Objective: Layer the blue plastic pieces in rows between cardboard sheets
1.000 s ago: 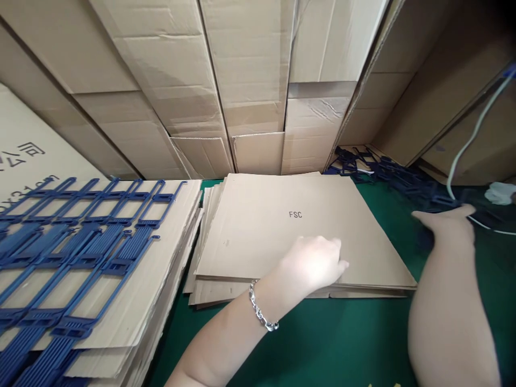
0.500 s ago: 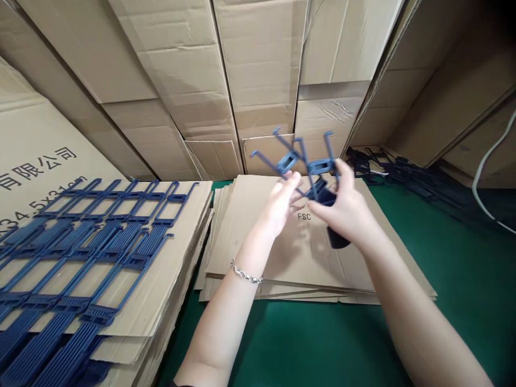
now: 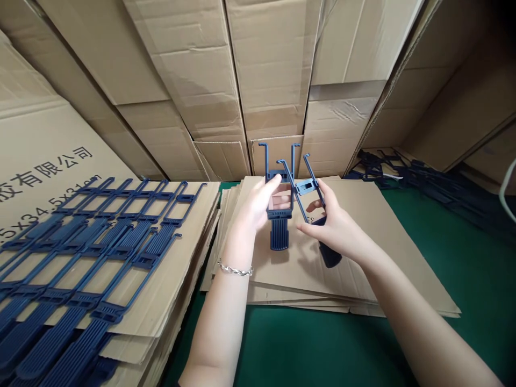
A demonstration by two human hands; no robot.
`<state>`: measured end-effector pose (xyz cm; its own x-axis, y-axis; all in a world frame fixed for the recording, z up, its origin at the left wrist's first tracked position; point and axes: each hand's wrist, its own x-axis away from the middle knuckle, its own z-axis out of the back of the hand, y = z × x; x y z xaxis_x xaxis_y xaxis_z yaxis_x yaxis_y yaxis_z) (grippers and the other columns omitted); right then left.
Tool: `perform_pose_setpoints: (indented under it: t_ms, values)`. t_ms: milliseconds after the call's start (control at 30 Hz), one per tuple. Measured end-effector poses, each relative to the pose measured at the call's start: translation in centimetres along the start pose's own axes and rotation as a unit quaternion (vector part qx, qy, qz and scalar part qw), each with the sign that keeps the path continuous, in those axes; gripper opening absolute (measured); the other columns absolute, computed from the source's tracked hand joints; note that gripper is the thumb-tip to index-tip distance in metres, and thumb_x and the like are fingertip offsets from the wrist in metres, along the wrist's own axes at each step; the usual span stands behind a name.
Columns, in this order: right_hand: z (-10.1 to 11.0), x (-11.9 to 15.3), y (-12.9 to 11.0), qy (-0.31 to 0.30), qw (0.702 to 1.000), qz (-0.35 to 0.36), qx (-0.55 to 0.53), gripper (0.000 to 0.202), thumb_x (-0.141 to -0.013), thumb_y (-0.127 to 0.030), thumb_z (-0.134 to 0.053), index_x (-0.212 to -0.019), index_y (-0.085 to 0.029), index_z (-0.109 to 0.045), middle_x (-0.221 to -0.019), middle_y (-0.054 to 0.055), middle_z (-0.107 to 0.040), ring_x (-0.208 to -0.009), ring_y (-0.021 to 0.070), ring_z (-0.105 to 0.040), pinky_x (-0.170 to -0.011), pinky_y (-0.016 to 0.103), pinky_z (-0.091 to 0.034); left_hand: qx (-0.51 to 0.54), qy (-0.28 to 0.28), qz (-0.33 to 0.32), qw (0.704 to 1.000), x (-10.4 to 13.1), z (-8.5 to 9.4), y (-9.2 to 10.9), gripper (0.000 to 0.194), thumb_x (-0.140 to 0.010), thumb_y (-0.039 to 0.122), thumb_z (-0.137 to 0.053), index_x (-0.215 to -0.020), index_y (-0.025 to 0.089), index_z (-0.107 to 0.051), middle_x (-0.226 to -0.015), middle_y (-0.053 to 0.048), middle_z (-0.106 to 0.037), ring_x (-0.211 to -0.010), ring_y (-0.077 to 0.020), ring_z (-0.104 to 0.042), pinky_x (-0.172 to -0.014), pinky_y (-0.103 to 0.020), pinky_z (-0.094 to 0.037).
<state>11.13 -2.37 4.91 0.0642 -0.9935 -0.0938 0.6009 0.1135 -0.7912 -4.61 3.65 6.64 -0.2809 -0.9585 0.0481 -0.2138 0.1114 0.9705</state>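
My left hand [image 3: 258, 204] is closed around a dark blue plastic frame [image 3: 279, 231] with two hooked prongs at its top and a ribbed tongue at its bottom. The frame stands nearly upright above the cardboard. In my right hand [image 3: 338, 220] is a second blue plastic frame [image 3: 305, 187] of the same kind, tilted to the left and gripped by its side. Its dark lower tongue [image 3: 329, 254] points down to the right. The two frames are close together, and I cannot tell whether they touch. Fingers hide parts of both.
Flat cardboard sheets [image 3: 363, 279] lie stacked on the green table [image 3: 298, 344] beneath my hands. On a left cardboard stack [image 3: 141, 322], several similar blue frames [image 3: 108, 269] lie in rows. More dark plastic pieces [image 3: 435, 188] are heaped at right. Cardboard boxes [image 3: 278, 70] stand behind.
The two frames, crossed close together before, are now held side by side and more apart. My left hand has moved left, its frame turned upright with the ribbed tongue showing.
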Motion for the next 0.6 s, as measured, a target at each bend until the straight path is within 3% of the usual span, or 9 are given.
perform_pose_setpoints:
  t_ms: [67,200,333,433,600]
  values:
    - [0.3,-0.2,0.3,0.007,0.999,-0.014,0.036,0.092,-0.068,-0.041,-0.06,-0.14,-0.021,-0.006,-0.098,0.005,-0.05,-0.062,0.0116,-0.05,-0.061,0.026,-0.044,-0.137,0.052,-0.039,0.988,-0.2,0.7,-0.4,0.029,-0.083,0.035,-0.044,-0.109,0.021,-0.044,-0.087,-0.005,-0.062,-0.062,-0.0138,-0.06,-0.057,-0.025,-0.049]
    - [0.3,-0.7,1.3,0.004,0.995,-0.046,0.094,0.097,-0.067,-0.041,-0.059,-0.141,-0.019,0.001,-0.093,0.005,-0.051,-0.064,0.0132,-0.052,-0.06,0.025,-0.042,-0.422,0.139,-0.059,0.894,-1.0,2.7,-1.4,0.022,-0.084,0.025,-0.04,-0.106,0.022,-0.044,-0.083,-0.003,-0.062,-0.062,-0.0118,-0.06,-0.054,-0.02,-0.046]
    - [-0.5,-1.3,2.7,-0.004,0.99,-0.06,0.125,0.105,-0.069,-0.038,-0.057,-0.138,-0.017,0.02,-0.085,0.004,-0.054,-0.061,0.0144,-0.052,-0.056,0.024,-0.04,-0.487,0.135,-0.006,0.863,-1.9,4.9,-2.4,0.013,-0.079,0.021,-0.046,-0.091,0.017,-0.049,-0.082,-0.005,-0.063,-0.057,-0.0124,-0.06,-0.055,-0.022,-0.046]
    - [-1.3,-1.4,3.7,-0.05,0.977,-0.074,0.191,0.103,-0.07,-0.036,-0.056,-0.138,-0.02,0.02,-0.087,0.007,-0.056,-0.062,0.0168,-0.053,-0.054,0.025,-0.038,-0.531,0.134,0.035,0.836,-2.4,6.2,-2.9,0.018,-0.079,0.021,-0.046,-0.097,0.015,-0.049,-0.079,-0.005,-0.064,-0.054,-0.0136,-0.059,-0.058,-0.026,-0.047]
    - [-2.2,-1.6,4.4,-0.13,0.963,-0.087,0.22,0.102,-0.07,-0.037,-0.058,-0.14,-0.019,0.015,-0.102,0.012,-0.055,-0.078,0.0216,-0.057,-0.066,0.028,-0.041,-0.606,0.129,0.079,0.781,-2.7,7.3,-3.4,0.037,-0.078,0.014,-0.046,-0.114,0.015,-0.046,-0.103,-0.011,-0.06,-0.091,-0.0201,-0.059,-0.08,-0.032,-0.045]
